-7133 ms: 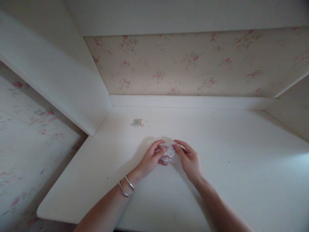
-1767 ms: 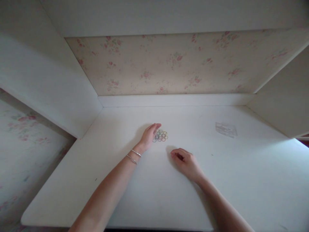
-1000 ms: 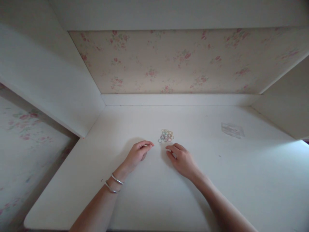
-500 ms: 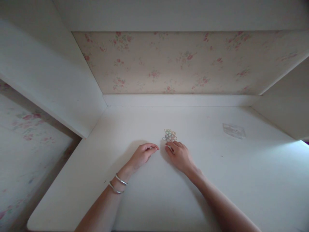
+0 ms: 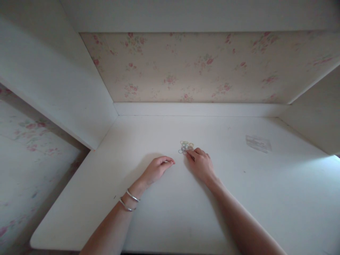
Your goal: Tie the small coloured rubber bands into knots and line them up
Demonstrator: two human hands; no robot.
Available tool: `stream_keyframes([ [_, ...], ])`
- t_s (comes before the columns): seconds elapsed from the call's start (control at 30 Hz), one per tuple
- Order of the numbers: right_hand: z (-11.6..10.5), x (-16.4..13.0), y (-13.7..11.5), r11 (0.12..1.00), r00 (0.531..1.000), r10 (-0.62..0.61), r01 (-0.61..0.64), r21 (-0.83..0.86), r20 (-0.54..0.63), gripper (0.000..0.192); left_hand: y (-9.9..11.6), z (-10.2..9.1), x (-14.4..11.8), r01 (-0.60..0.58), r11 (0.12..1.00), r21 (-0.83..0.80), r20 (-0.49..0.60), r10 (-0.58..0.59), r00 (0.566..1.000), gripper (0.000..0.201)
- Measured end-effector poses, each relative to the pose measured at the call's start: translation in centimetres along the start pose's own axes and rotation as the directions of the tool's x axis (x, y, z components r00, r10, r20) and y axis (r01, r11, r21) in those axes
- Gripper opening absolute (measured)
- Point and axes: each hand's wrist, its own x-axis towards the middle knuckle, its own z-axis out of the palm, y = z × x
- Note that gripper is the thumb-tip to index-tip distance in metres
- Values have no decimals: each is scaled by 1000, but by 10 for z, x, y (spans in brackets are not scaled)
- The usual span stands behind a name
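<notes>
The right hand (image 5: 201, 163) lies palm down on the bench (image 5: 170, 216), its fingers (image 5: 191, 153) stretched forward and loosely spread, gripping nothing; the tips touch the near edge of a small pile of coloured rings (image 5: 185, 146). Whether one ring is already pinned under a fingertip cannot be told at this size. The left hand (image 5: 157, 168) rests just beside it, well short of the pile, fingers curled loosely inward; it holds nothing that shows. Two metal bangles (image 5: 129, 200) sit on that wrist.

Judgement on the step in hand: the rings are tiny, light and lie flat, so a single one is best slid clear of the cluster with one fingertip before pinching. A broad sweep would likely scatter the pile.

The rings lie near the middle of the bench, well away from every edge. A clear plastic packet (image 5: 258, 143) lies flat well apart to the right. The bench is bounded by a low white back ledge (image 5: 202, 109) beneath floral wallpaper, and by slanted white panels left and right. The near edge drops off at lower left. Open surface surrounds both hands on all sides.
</notes>
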Motion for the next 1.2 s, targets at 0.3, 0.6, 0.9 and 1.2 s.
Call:
stream_keyframes([
  [0.3, 8, -2, 10, 988, 982, -4, 33, 152, -187, 27, 1, 0, 0, 8, 1000, 22, 13, -8, 1000, 31],
  [0.6, 0, -25, -2, 971, 979, -170, 187, 148, -116, 27, 2, 1, -1, -10, 999, 46, 7, 9, 1000, 36],
  [0.9, -5, -38, -17, 883, 883, -463, 450, 136, 83, 29, -1, -1, -1, -27, 997, 73, -13, 28, 1000, 36],
  [1.2, -1, -33, -12, 954, 980, -179, 193, 228, -82, 30, -6, 5, 2, -171, 961, 219, 12, 172, 985, 27],
])
